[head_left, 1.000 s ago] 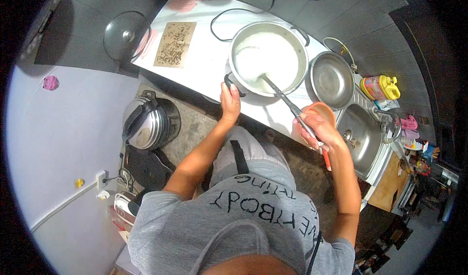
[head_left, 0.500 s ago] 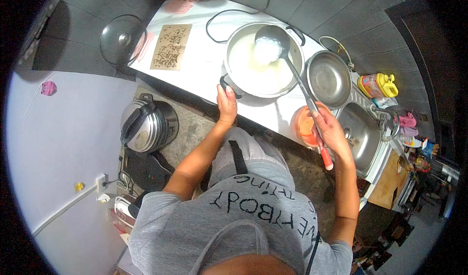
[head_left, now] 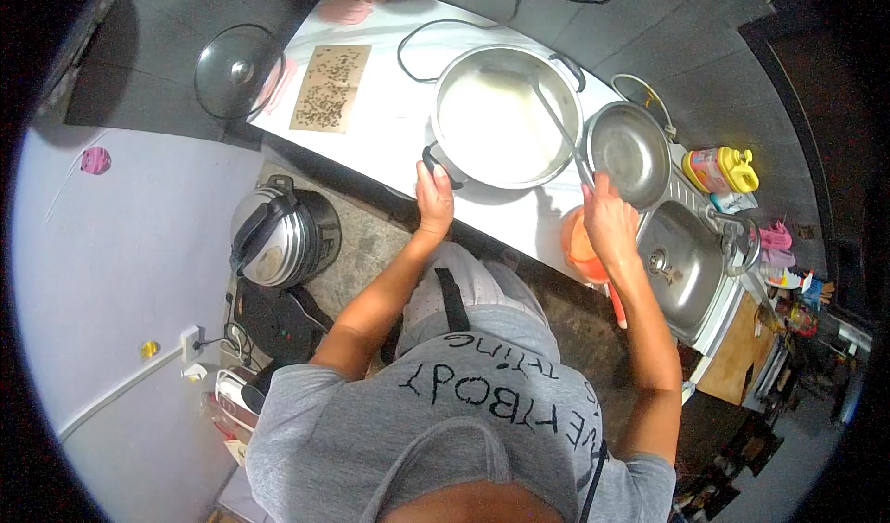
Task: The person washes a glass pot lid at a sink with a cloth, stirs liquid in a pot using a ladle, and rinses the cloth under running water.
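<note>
A large metal pot (head_left: 464,172) with dark side handles stands on the white counter, holding white liquid (head_left: 491,133). My left hand (head_left: 434,198) is closed at the pot's near black handle (head_left: 432,159). In my right hand (head_left: 610,222) is a long-handled ladle (head_left: 558,121) with a red grip end. The ladle's bowl is hidden under the liquid near the pot's far side. Below my right hand, partly covered by it, is an orange container (head_left: 577,256).
A shallow metal pan (head_left: 629,152) sits right of the pot, near the steel sink (head_left: 691,287). Brown speckled cardboard (head_left: 326,87) lies on the counter at left. A glass lid (head_left: 239,70) and a pressure cooker (head_left: 286,231) are farther left. A cable (head_left: 422,24) runs behind the pot.
The ladle's bowl, visible at the liquid's surface before, has sunk out of sight. My right hand has moved up and left along with the ladle. My left hand stays at the pot handle.
</note>
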A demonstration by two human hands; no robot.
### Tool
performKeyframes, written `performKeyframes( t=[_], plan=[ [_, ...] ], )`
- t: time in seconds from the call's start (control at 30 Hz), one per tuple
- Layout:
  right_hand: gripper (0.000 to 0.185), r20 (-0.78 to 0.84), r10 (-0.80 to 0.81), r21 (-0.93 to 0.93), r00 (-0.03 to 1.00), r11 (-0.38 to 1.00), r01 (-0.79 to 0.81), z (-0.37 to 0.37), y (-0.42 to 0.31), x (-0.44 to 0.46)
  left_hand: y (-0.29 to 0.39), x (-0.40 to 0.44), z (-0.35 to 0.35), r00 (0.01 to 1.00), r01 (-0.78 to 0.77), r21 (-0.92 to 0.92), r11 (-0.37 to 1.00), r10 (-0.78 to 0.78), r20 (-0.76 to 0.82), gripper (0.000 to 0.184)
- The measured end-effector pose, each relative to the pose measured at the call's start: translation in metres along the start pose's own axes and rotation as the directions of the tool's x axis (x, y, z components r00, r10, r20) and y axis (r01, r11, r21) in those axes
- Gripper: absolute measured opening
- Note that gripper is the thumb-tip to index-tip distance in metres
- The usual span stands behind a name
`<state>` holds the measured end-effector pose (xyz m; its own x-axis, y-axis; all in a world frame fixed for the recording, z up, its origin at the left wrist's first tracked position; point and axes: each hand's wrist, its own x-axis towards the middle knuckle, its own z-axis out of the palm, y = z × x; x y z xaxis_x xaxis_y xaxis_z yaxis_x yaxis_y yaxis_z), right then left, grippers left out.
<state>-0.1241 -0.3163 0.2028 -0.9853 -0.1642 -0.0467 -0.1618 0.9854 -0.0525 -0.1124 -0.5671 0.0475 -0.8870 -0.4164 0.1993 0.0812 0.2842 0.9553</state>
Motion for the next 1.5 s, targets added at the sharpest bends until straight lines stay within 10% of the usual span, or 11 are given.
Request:
performKeyframes(
  t=[0.17, 0.33, 0.4, 0.57, 0.93, 1.0, 1.07, 1.37, 1.5],
  plan=[
    [0.025, 0.226, 0.073, 0.196, 0.971, 0.973, -0.119, -0.017, -0.022, -0.003, -0.002, -0.001, 0.002, 1.000, 0.012, 0.004, 1.000, -0.012, -0.009, 0.032],
    [0.032, 0.084, -0.134, 0.391, 0.987, 0.916, 0.091, 0.019, -0.004, -0.012, 0.001, 0.000, 0.002, 1.000, -0.003, -0.001, 1.000, 0.003, -0.016, 0.032],
    [0.033, 0.766, -0.139, 0.638, 0.627, 0.281, -0.717, -0.006, -0.009, -0.006, -0.004, -0.001, 0.002, 1.000, -0.017, 0.007, 1.000, 0.017, -0.018, 0.033],
    [0.030, 0.820, -0.328, 0.475, 0.469, -0.065, -0.878, -0.033, -0.004, -0.012, 0.000, 0.000, 0.000, 1.000, -0.012, -0.010, 1.000, 0.012, 0.003, 0.033],
    [0.031, 0.593, 0.127, 0.667, 0.795, 0.475, -0.574, -0.032, -0.010, -0.055, 0.001, 0.000, 0.001, 1.000, -0.021, -0.006, 1.000, 0.021, -0.004, 0.033],
    [0.028, 0.462, 0.155, 0.654, 0.873, 0.605, -0.454, -0.015, -0.009, -0.064, 0.000, -0.001, 0.000, 1.000, -0.018, 0.002, 1.000, 0.018, 0.002, 0.032],
    [0.029, -0.030, 0.131, 0.515, 0.991, 0.852, -0.096, -0.005, -0.016, -0.070, -0.001, -0.001, 0.000, 1.000, -0.011, -0.004, 1.000, 0.011, 0.012, 0.032],
    [0.032, -0.218, 0.180, 0.515, 0.959, 0.856, -0.044, 0.041, -0.043, -0.078, -0.004, -0.002, -0.002, 0.996, 0.077, 0.042, 0.996, -0.079, 0.039, 0.036],
    [0.037, -0.043, 0.149, 0.575, 0.988, 0.812, -0.098, 0.032, -0.031, -0.083, -0.033, -0.004, 0.004, 0.998, 0.040, 0.067, 0.997, -0.037, -0.047, 0.042]
  ],
)
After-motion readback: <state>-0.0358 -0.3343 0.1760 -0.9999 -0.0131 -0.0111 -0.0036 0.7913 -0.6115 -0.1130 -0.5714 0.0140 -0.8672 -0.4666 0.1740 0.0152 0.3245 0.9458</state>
